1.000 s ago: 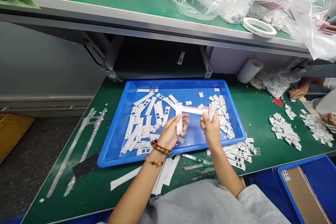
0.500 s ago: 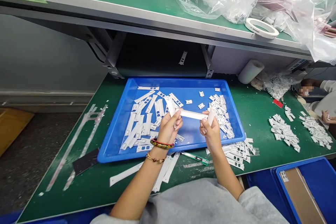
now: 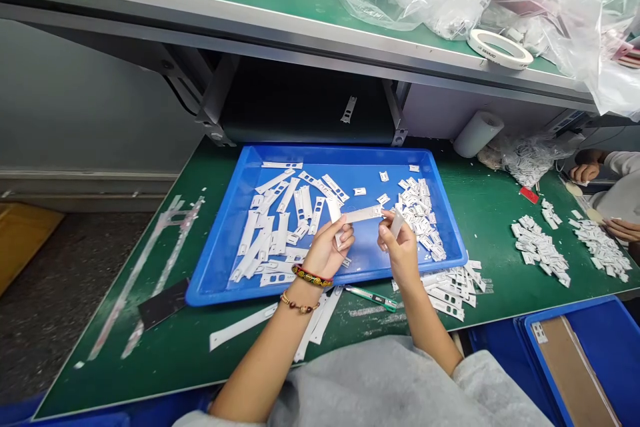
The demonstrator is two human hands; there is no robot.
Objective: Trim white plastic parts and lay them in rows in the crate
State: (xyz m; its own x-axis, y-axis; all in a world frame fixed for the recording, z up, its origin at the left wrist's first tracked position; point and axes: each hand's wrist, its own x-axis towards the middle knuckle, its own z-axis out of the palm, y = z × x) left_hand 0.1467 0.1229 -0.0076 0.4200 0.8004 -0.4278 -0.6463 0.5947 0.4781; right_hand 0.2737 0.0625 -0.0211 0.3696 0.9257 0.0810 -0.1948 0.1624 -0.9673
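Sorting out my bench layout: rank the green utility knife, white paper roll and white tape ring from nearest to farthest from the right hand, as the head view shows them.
From the right hand:
1. Green utility knife: on the green bench, left of the right forearm.
2. White paper roll: on the bench's far side, under the shelf.
3. White tape ring: up on the shelf, to the right.

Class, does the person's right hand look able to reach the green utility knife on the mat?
Probably yes: the right hand is close, just across the blue plastic tray's front rim, and nothing covers the green utility knife. It must first release the white strip.
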